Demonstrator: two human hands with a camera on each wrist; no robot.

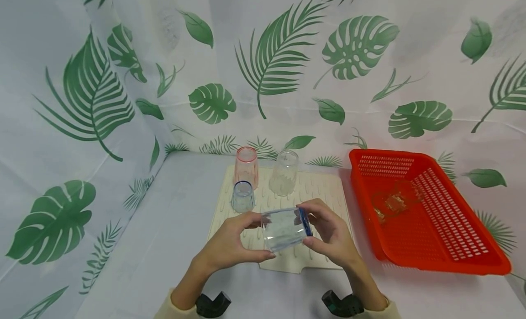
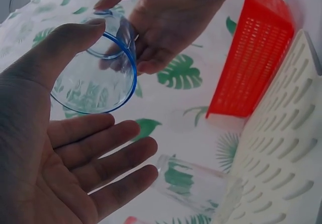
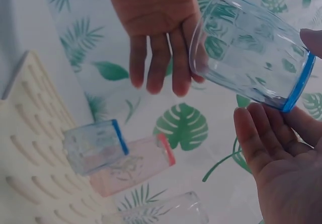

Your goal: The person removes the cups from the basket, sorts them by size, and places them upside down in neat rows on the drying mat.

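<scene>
Both hands hold a clear drinking glass point(image 1: 283, 230) with a blue rim, tipped on its side above a cream ridged drying mat point(image 1: 328, 191). My left hand point(image 1: 228, 243) pinches one end between thumb and index finger, the other fingers spread in the left wrist view. At the blue-rimmed end, my right hand point(image 1: 330, 232) pinches the glass with its thumb and fingers. Behind them on the mat stand a small blue-rimmed glass point(image 1: 243, 199), a taller pink-rimmed glass point(image 1: 246, 168) and a tall clear glass point(image 1: 283, 175).
A red perforated plastic basket point(image 1: 411, 255) stands to the right of the mat, with clear, amber-tinted glassware point(image 1: 395, 202) inside. A white cloth with green leaf prints point(image 1: 287, 127) hangs behind and to the sides. The white table surface point(image 1: 176, 209) extends left of the mat.
</scene>
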